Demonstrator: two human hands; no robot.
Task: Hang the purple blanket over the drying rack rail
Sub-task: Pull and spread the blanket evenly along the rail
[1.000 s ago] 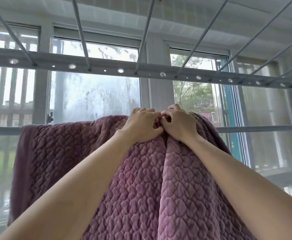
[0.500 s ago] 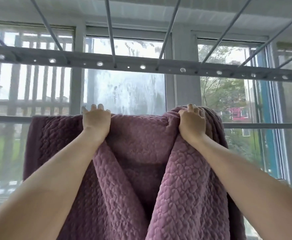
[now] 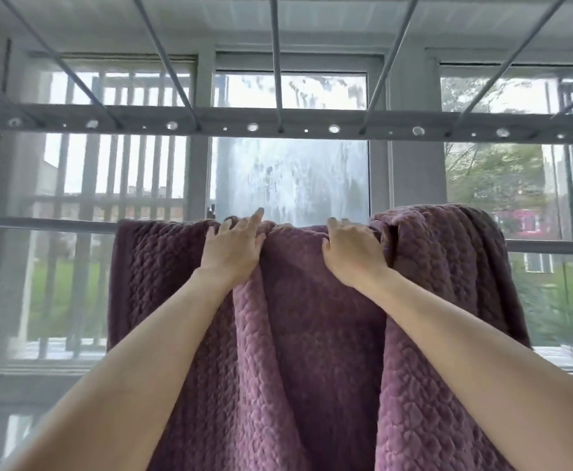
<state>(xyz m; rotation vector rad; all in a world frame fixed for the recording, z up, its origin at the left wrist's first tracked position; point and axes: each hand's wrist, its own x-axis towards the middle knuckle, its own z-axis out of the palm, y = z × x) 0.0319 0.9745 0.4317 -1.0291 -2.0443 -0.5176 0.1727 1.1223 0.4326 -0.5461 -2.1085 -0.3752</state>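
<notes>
A wide window (image 3: 291, 185) fills the far wall, its middle pane streaked and fogged. Through the left pane stand pale railing bars (image 3: 115, 171); through the right, green trees (image 3: 495, 175) and something pink (image 3: 519, 224) beyond them.

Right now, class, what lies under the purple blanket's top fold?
The rail runs under the purple blanket, showing only at either side. Both hands, left and right, press on top.

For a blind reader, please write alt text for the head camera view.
Both hands, left hand and right hand, press a purple blanket draped over a grey drying rack rail, before tall windows.
</notes>
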